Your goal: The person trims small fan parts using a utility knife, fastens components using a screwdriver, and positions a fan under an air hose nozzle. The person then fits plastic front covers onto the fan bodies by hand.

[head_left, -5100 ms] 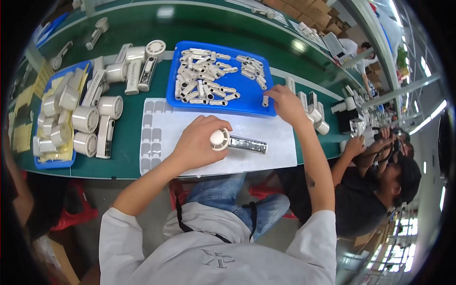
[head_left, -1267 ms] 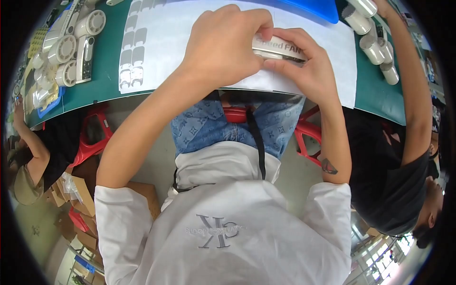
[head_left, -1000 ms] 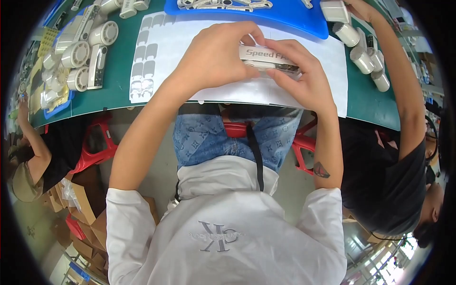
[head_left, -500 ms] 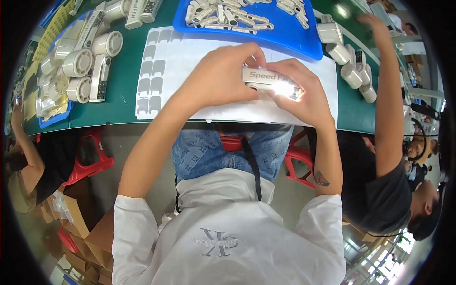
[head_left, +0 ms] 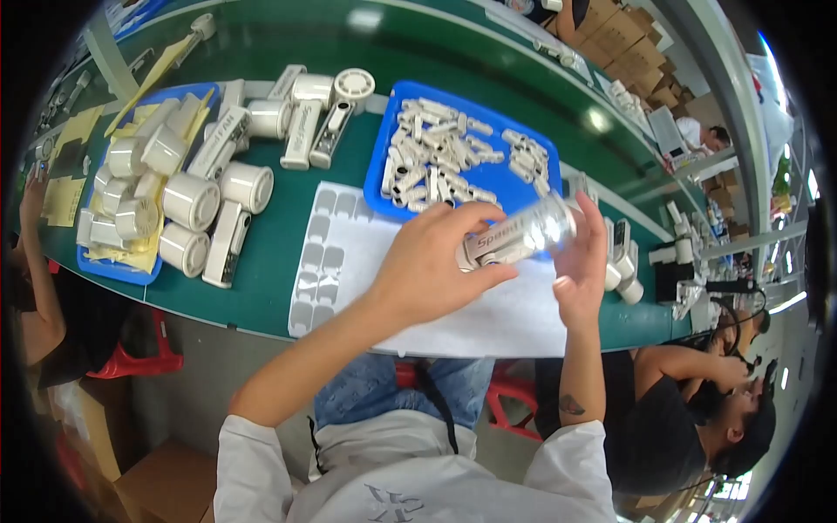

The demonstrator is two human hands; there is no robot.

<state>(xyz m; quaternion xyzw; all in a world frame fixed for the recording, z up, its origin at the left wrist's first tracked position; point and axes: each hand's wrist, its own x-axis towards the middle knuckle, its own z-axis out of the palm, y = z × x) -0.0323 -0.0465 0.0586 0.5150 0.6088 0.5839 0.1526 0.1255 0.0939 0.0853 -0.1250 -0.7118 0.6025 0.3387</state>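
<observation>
My left hand [head_left: 440, 261] is wrapped round the handle end of a white fan unit [head_left: 514, 235] with "Speed" lettering, held tilted above the white sheet [head_left: 488, 322]. My right hand [head_left: 582, 257] is at the unit's round, shiny end, fingers raised and apart from the thumb; whether it touches the unit is unclear. Behind the unit lies a blue tray [head_left: 377, 183] with many small white parts [head_left: 427, 157]. Grey printed shapes [head_left: 318, 228] run along the sheet's left side.
On the left, white fan units [head_left: 192, 202] stand beside a blue tray [head_left: 148, 277] of round parts and yellow paper. More units [head_left: 623, 261] lie at the right. A person in black [head_left: 658, 427] sits to the right; another person's arm [head_left: 44, 296] shows at far left.
The view has tipped up, showing more of the table. The fan unit is now raised and tilted; my right hand has opened from its grip. The right-hand person's arm has drawn back.
</observation>
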